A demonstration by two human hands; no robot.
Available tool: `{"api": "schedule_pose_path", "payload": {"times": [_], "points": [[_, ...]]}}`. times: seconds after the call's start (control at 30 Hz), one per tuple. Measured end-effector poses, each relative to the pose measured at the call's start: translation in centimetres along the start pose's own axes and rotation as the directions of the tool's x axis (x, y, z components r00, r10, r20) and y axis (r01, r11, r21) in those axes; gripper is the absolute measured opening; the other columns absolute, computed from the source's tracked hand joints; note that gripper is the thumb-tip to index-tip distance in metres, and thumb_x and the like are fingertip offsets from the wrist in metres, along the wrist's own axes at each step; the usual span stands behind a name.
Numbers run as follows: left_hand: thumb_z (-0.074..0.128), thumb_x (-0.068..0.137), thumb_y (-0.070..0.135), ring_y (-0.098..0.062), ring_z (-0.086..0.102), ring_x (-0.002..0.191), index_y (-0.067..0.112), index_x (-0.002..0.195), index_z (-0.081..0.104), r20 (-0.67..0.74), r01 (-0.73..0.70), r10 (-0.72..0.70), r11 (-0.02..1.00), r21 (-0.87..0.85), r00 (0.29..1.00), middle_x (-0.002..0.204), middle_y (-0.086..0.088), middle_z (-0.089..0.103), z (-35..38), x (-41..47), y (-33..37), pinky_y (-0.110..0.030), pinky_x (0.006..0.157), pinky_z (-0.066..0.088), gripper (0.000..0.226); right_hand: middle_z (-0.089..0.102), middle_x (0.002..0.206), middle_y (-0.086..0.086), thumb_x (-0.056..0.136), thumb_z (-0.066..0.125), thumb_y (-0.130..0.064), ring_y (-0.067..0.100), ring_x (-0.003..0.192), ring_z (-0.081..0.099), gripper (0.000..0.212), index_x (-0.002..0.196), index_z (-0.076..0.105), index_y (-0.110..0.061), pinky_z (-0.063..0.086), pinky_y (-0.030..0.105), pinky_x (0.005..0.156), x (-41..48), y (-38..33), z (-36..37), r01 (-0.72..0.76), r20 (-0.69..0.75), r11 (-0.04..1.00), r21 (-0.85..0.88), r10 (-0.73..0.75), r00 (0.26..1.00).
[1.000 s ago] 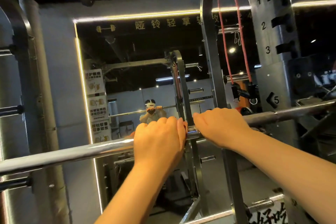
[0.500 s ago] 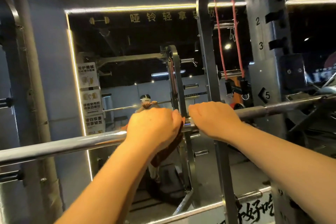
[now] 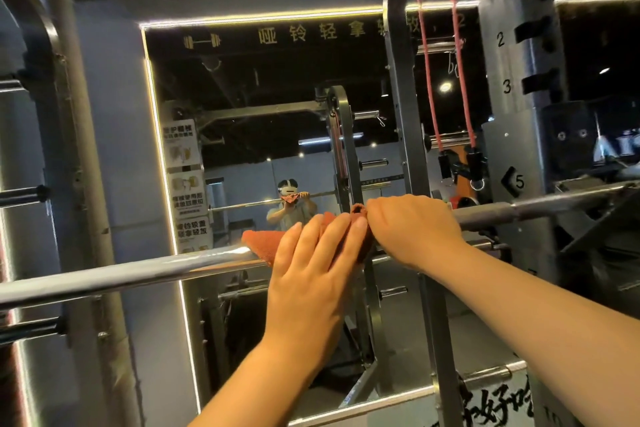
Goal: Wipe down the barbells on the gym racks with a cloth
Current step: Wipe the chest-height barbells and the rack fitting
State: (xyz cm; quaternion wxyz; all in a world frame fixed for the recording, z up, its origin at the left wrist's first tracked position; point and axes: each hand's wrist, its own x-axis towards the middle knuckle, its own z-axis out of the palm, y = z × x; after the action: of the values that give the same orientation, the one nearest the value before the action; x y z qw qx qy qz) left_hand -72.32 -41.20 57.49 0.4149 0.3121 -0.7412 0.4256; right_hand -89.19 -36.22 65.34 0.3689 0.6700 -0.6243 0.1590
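The cloth (image 3: 263, 243) is pressed against the bar (image 3: 138, 274) by the left hand (image 3: 311, 274), whose fingers are laid nearly straight over it and are not closed. The right hand (image 3: 412, 229) is curled over the bar just beside the left one, so the bar is grasped from above. A rolled edge of the cloth is touched by its fingers; whether this edge is also pinched cannot be told. The cloth is orange-red and is draped over the middle part of the bar, between the two hands, and one corner is seen sticking out to the left. The bar is laid across the view, a little tilted, and its right end is carried at the rack (image 3: 519, 114), near the mark 5. A red band (image 3: 429, 80) is hung from the top of the frame. Behind the bar a mirror (image 3: 277, 97) is fixed on the wall, and the person with the cloth is reflected in it.
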Motion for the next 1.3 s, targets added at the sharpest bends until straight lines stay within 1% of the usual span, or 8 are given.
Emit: {"api": "schedule_pose_path", "payload": {"times": [0.17, 0.27, 0.4, 0.53, 0.63, 0.8, 1.1, 1.3], "points": [[0.051, 0.101, 0.044, -0.019, 0.066, 0.116, 0.025, 0.134, 0.061, -0.006, -0.033, 0.032, 0.994, -0.103, 0.999, 0.13, 0.004, 0.067, -2.2, 2.3, -0.6, -0.039, 0.097, 0.053, 0.039, 0.046, 0.083, -0.002, 0.109, 0.034, -0.026, 0.021, 0.072, 0.051, 0.016, 0.107, 0.048, -0.019, 0.048, 0.034, 0.064, 0.1, 0.1, 0.1, 0.004, 0.011, 1.0, -0.026, -0.004, 1.0], [0.029, 0.101, 0.065, -0.011, 0.066, 0.085, 0.032, 0.115, 0.059, 0.301, 0.111, -0.105, 0.994, -0.003, 0.948, 0.098, 0.014, 0.065, -4.5, 5.5, -1.6, -0.028, 0.075, 0.054, 0.047, 0.041, 0.077, -0.003, 0.108, 0.036, -0.022, 0.021, 0.07, 0.049, 0.012, 0.103, 0.046, -0.019, 0.043, 0.033, 0.061, 0.2, 0.3, 0.2, 0.0, 0.02, 0.999, -0.038, 0.001, 1.0], [0.017, 0.104, 0.061, -0.009, 0.054, 0.069, 0.025, 0.082, 0.054, 0.598, 0.247, -0.197, 0.969, -0.001, 0.777, 0.072, 0.009, 0.054, -4.5, 8.8, -2.3, -0.036, 0.087, 0.052, 0.056, 0.045, 0.083, 0.0, 0.108, 0.034, -0.02, 0.022, 0.072, 0.049, 0.016, 0.112, 0.049, -0.017, 0.046, 0.034, 0.062, 0.2, 0.3, 0.2, 0.009, 0.025, 0.999, -0.042, -0.008, 1.0], [0.021, 0.106, 0.058, -0.011, 0.057, 0.082, 0.028, 0.099, 0.056, 0.683, 0.236, -0.085, 0.963, -0.13, 0.725, 0.078, 0.014, 0.048, -3.7, 9.6, -2.6, -0.03, 0.09, 0.048, 0.046, 0.046, 0.087, 0.001, 0.108, 0.031, -0.022, 0.022, 0.075, 0.05, 0.021, 0.114, 0.051, -0.016, 0.054, 0.037, 0.069, 0.1, 0.0, 0.2, -0.001, 0.023, 0.999, -0.035, 0.002, 1.0], [0.027, 0.102, 0.062, 0.0, 0.049, 0.087, 0.039, 0.129, 0.057, 0.619, 0.149, 0.015, 0.965, -0.213, 0.785, 0.1, 0.017, 0.058, -3.9, 8.9, -3.0, -0.017, 0.078, 0.037, 0.047, 0.046, 0.082, -0.001, 0.109, 0.032, -0.027, 0.021, 0.073, 0.052, 0.016, 0.099, 0.042, -0.02, 0.058, 0.038, 0.072, 0.1, 0.1, 0.2, -0.008, 0.01, 1.0, -0.025, 0.008, 1.0], [0.038, 0.096, 0.068, 0.003, 0.051, 0.081, 0.046, 0.131, 0.054, 0.557, 0.057, 0.11, 0.96, -0.273, 0.823, 0.099, 0.021, 0.058, -4.6, 7.8, -3.4, -0.013, 0.069, 0.034, 0.044, 0.034, 0.07, -0.005, 0.109, 0.031, -0.026, 0.019, 0.07, 0.051, 0.017, 0.093, 0.033, -0.021, 0.057, 0.036, 0.068, 0.1, 0.2, 0.5, -0.006, -0.021, 1.0, 0.014, 0.006, 1.0], [0.018, 0.106, 0.056, -0.012, 0.054, 0.064, 0.028, 0.092, 0.054, 0.353, 0.328, -0.345, 0.939, 0.109, 0.87, 0.073, 0.008, 0.054, -2.7, 7.7, 0.5, -0.033, 0.069, 0.047, 0.047, 0.046, 0.083, -0.001, 0.109, 0.029, -0.024, 0.02, 0.073, 0.051, 0.022, 0.109, 0.051, -0.017, 0.056, 0.035, 0.07, 0.0, 0.2, 0.3, 0.005, -0.023, 1.0, 0.017, -0.005, 1.0], [0.049, 0.103, 0.034, -0.021, 0.06, 0.099, 0.025, 0.133, 0.056, 0.082, 0.092, -0.095, 0.995, 0.041, 0.992, 0.117, 0.003, 0.063, -1.3, 3.2, 1.1, -0.039, 0.089, 0.042, 0.032, 0.052, 0.084, -0.002, 0.11, 0.03, -0.034, 0.018, 0.072, 0.057, 0.027, 0.107, 0.053, -0.02, 0.055, 0.034, 0.067, -0.2, 0.2, 0.8, 0.014, -0.072, 0.998, 0.058, -0.01, 0.997]]}}
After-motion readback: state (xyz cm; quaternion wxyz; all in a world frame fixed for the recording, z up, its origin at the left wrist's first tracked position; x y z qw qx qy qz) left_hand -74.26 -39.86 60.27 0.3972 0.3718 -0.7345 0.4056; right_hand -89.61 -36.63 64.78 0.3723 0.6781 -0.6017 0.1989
